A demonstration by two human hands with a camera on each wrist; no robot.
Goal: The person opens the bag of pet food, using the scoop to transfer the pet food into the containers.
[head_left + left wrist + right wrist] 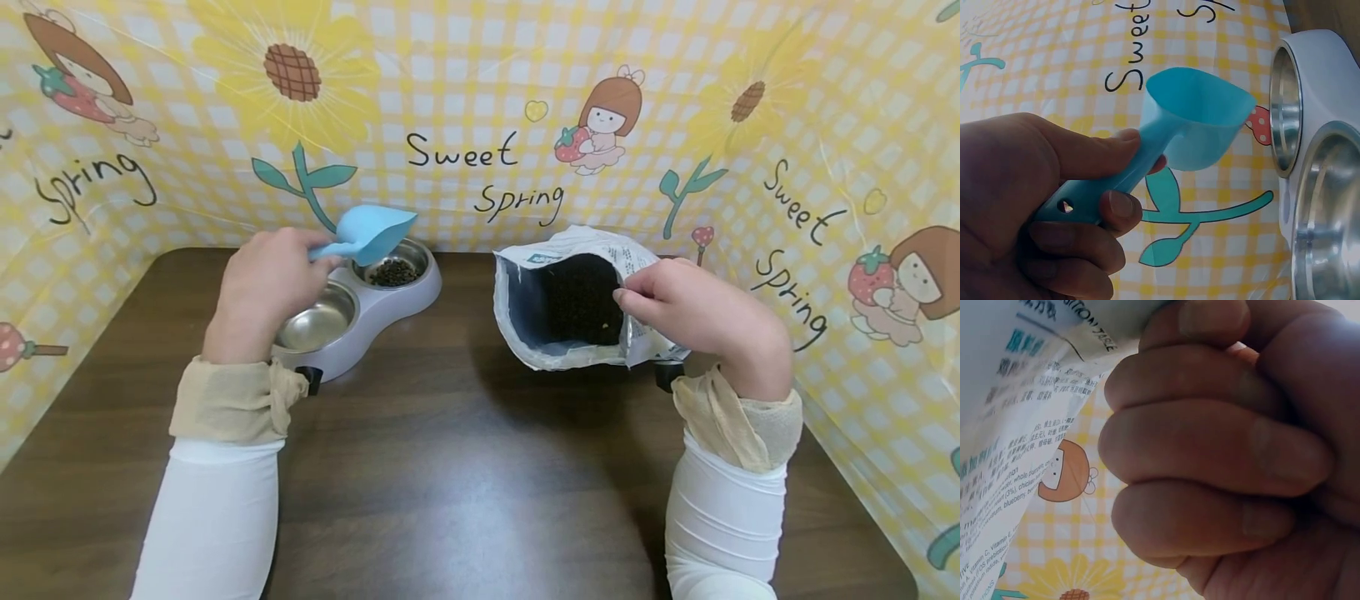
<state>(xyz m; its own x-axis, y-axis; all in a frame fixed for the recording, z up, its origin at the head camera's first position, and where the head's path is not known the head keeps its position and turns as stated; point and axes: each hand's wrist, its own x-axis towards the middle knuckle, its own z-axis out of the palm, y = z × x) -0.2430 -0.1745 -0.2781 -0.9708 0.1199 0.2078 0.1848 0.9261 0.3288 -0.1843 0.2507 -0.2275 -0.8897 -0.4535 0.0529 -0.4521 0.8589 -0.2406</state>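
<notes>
My left hand (pixel 266 275) grips the handle of a light blue scoop (pixel 375 233) and holds it over the back bowl of a white double pet bowl (pixel 390 315). Brown kibble (pixel 393 272) lies in that bowl, while the front steel bowl (pixel 321 323) shows bare metal. In the left wrist view, curled fingers wrap the scoop (pixel 1194 147), and no kibble shows inside its cup. To the right, my right hand (pixel 701 308) pinches the edge of a white pet food bag (pixel 551 358). Its mouth gapes toward me, with dark kibble (pixel 585 300) inside.
A brown wooden table (pixel 450 467) carries the bowls and the bag. Yellow checked cloth (pixel 465 83) with printed flowers and figures rises close behind them and along both sides. Bare tabletop lies between the bowls and the bag.
</notes>
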